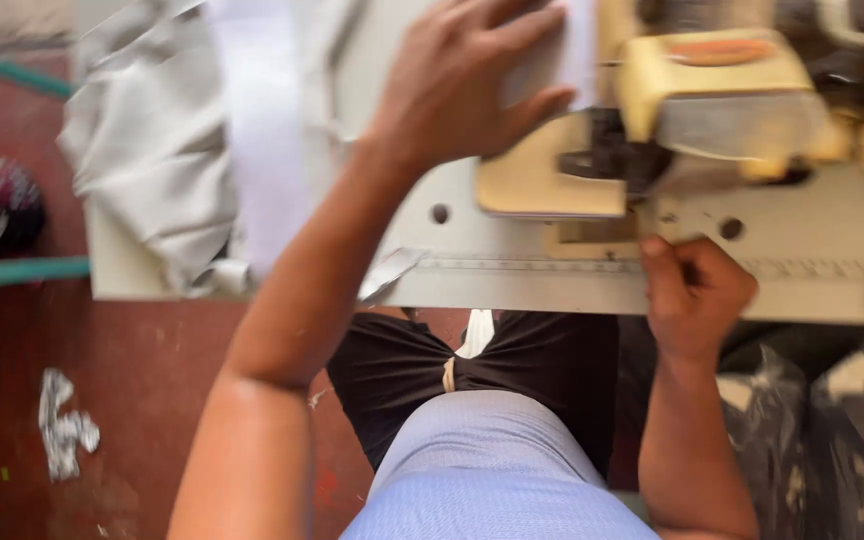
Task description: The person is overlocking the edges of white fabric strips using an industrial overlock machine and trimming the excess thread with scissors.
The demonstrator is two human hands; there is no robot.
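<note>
While the left hand (462, 85) lies flat with fingers spread on a strip of white cloth (262, 150) at the far side of the pale table (552, 285), the right hand (697, 290) sits at the near edge of that table, fingers curled together into a loose fist; whether it grips anything cannot be told, as the picture is blurred. The white strip runs from under the left palm leftward and toward the near edge, across a heap of grey cloth (147, 150) that hangs over the table's left end. Just right of the left hand stands a cream-yellow sewing machine (692, 110), its flat front plate almost touching the thumb, its dark middle part between the two hands. A measuring strip (532, 265) runs along the table's near edge, to the left of the right hand. Below the table a scrap of white cloth (64, 425) lies on the red floor (132, 380) to the left, near a teal frame (22, 270). To the right, dark plastic bags (832, 420) crowd beside the right forearm.
</note>
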